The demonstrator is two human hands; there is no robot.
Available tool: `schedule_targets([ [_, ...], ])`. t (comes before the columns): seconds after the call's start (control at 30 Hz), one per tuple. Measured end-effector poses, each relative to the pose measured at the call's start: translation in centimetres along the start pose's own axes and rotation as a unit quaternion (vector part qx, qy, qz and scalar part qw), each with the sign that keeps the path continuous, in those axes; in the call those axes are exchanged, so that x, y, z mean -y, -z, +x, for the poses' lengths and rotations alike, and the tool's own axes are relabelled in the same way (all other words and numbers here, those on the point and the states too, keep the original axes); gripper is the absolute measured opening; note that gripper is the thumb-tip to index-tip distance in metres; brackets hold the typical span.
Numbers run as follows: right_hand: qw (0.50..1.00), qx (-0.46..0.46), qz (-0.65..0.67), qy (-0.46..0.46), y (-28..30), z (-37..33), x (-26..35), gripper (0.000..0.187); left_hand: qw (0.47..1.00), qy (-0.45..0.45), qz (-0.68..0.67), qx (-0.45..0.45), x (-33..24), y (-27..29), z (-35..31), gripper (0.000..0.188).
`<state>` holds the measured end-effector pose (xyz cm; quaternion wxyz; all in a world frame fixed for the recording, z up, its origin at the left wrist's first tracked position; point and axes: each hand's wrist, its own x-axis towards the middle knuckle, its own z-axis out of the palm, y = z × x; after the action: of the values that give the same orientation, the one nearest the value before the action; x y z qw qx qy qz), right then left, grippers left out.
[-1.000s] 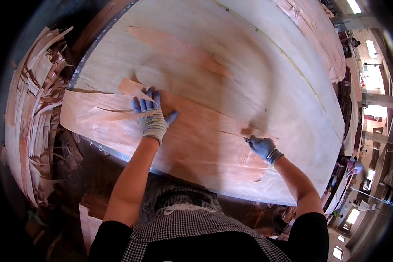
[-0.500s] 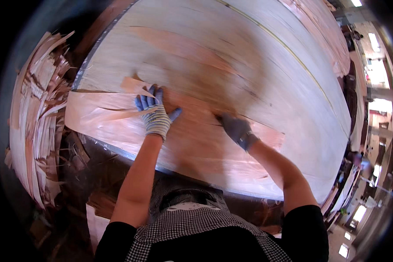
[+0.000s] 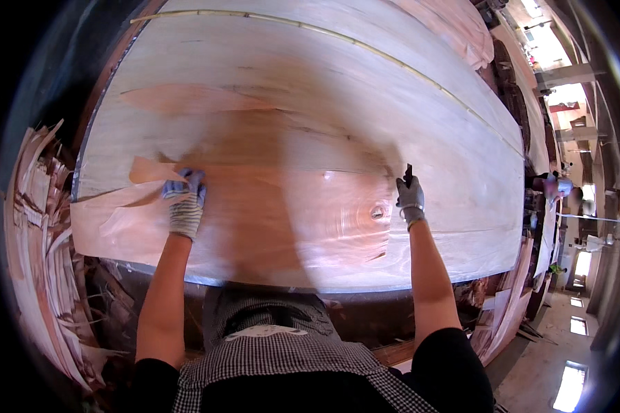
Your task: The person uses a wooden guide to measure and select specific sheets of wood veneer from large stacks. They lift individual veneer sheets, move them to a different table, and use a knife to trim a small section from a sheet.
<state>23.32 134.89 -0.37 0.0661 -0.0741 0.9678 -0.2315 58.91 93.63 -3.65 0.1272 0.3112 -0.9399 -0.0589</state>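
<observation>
Head view: the reddish veneer sheet (image 3: 255,221) lies on a paler surface (image 3: 461,193), long axis left to right. The left hand (image 3: 184,201) rests on its left part, by a loose flap (image 3: 148,171); whether it pinches, I cannot tell. The right hand (image 3: 410,195), clamped on a dark tool (image 3: 408,173), is just beside its right end.

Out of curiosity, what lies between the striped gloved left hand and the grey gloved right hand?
Mostly a thin reddish wooden sheet, then a sliver of pale grained surface beside the right hand, in the head view.
</observation>
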Motion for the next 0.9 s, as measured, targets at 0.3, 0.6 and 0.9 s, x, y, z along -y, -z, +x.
schedule_targets([
  [0.3, 0.983, 0.116, 0.143, 0.001, 3.5, -3.6, 0.6, 0.019, 0.992, -0.113, -0.027, 0.052, -0.2, 0.5, -1.0, 0.023],
  [0.6, 0.865, 0.138, 0.455, -0.160, 9.5, -26.8, -1.8, 0.022, 0.986, -0.032, -0.103, 0.130, -0.2, 2.2, -1.2, 0.040],
  [0.9, 0.833, -0.090, 0.506, -0.204, 7.9, -40.2, -2.5, 0.021, 0.799, -0.300, -0.193, 0.484, 5.1, 15.2, -10.9, 0.051],
])
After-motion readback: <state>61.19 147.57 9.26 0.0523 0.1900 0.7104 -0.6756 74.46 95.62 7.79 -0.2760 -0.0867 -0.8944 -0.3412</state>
